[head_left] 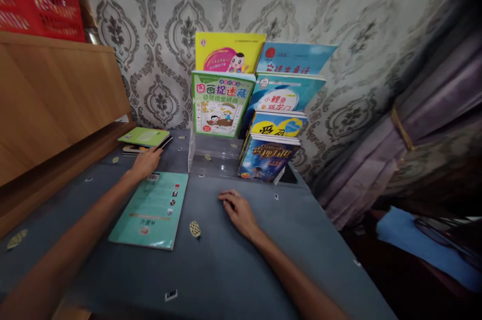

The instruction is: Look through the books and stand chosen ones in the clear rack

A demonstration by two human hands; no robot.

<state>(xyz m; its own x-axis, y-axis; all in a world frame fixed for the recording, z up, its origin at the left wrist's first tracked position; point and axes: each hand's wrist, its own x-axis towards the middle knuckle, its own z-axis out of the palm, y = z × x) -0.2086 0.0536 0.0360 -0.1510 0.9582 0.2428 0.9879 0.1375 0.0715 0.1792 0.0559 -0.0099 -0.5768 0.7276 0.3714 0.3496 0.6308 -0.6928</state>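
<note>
At the left, my left hand (146, 163) has its fingers closed at the near edge of a small stack of books; they seem to grip a dark-edged book (165, 143), though the fingertips are partly hidden. On top of that stack lies a green book (145, 136). A teal book (152, 214) rests flat on the table just below my left hand, back cover up. My right hand (239, 213) hovers over or rests on the table, fingers loosely bent and apart, holding nothing. Beyond it stands a clear acrylic book rack (214, 164).
The rack's left column holds a yellow book (229, 51) and a green picture book (222, 104). Its right column holds several books, with a dark blue one (267, 159) in front. A wooden cabinet (56, 104) bearing a red basket (41, 1) borders the left; a curtain (376, 164) hangs right.
</note>
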